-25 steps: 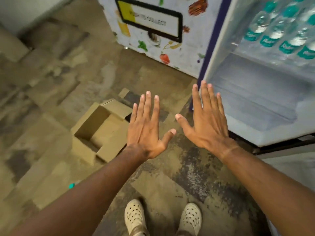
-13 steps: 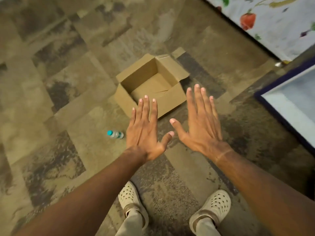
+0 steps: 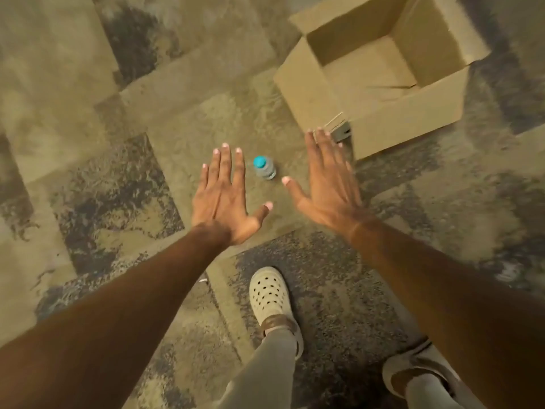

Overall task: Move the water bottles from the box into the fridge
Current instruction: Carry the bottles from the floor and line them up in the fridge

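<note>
A small clear water bottle (image 3: 264, 168) with a teal cap lies on the carpet floor, seen between my two hands. My left hand (image 3: 225, 194) is held out flat above the floor, fingers straight, holding nothing, just left of the bottle. My right hand (image 3: 327, 180) is also flat and holds nothing, to the right of the bottle. An open cardboard box (image 3: 318, 93) stands at the upper right; nothing shows inside it. The fridge is out of view.
Patchy tan and grey carpet covers the floor all around. My left foot in a pale perforated clog (image 3: 269, 293) stands below the hands, and my right foot (image 3: 413, 370) shows at the lower right.
The view has swung left and down, away from the fridge. The box slid to the upper right and the bottle on the floor came to lie between my flat hands.
</note>
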{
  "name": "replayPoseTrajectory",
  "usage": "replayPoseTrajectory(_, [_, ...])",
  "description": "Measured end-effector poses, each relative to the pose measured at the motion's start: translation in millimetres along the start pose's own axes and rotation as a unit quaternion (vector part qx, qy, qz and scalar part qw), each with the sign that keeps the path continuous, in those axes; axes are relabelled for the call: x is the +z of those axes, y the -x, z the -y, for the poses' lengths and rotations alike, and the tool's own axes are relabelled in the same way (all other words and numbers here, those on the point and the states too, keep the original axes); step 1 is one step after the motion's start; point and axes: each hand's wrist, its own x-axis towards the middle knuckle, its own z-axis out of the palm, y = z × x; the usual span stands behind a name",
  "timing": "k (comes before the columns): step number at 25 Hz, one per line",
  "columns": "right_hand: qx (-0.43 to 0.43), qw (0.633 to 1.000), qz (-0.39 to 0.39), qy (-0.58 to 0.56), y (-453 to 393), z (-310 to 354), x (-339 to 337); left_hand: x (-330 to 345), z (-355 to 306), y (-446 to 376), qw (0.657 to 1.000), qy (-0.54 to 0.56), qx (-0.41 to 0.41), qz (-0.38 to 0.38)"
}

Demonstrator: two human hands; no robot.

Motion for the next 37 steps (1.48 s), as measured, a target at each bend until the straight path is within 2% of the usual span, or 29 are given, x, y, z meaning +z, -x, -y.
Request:
replayPoseTrajectory(3, [-0.017,0.999,0.023,-0.04,-34,11,54,40,39,-9,1.0,0.003,-0.017,0.021])
replayPoseTrajectory(7, [-0.012,0.996,0.057,-0.07,-72,16,94,73,63,-21,1.0,0.017,-0.012,0.023])
replayPoseTrajectory(10, [-0.039,0.996,0.046,-0.066,-98,21,120,91,68,-29,0.999,0.037,-0.011,0.021])
replayPoseTrajectory(19, [-0.062,0.995,0.049,-0.067,-124,12,143,106,76,-41,0.999,0.044,-0.004,0.01])
replayPoseTrajectory(25, [0.035,0.982,-0.037,-0.18,-121,0,105,85,50,-51,0.998,0.056,0.009,-0.006])
replayPoseTrajectory(31, [0.068,0.966,-0.092,-0.232,-96,-24,28,39,-3,-45,0.996,0.068,0.041,-0.032])
replayPoseTrajectory(37, [0.083,0.951,-0.107,-0.277,-39,-70,-46,-14,-75,-34,0.992,0.072,0.088,-0.053])
